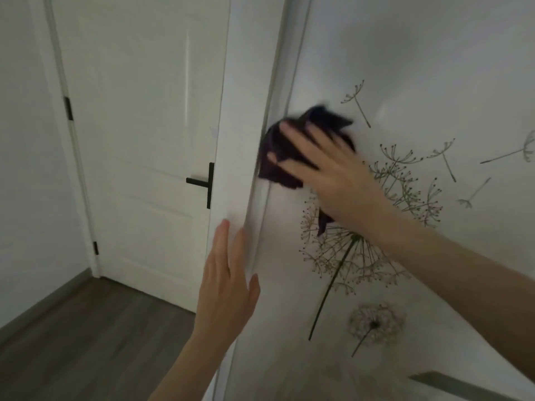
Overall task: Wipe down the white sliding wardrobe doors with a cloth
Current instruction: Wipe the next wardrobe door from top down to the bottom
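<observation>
dark cloth (279, 169) under right hand (341, 180) on wardrobe door (405, 62) — left hand (228, 287) below

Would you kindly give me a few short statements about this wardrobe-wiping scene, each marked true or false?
1. The right hand presses a dark cloth against the wardrobe door. True.
2. The left hand holds a spray bottle. False: it holds nothing; it lies flat, fingers straight, by the wardrobe door's left edge.
3. The wardrobe door bears dandelion drawings. True.
4. The room door has a silver knob. False: it has a black lever handle.
5. The cloth is near the wardrobe door's left edge. True.
</observation>
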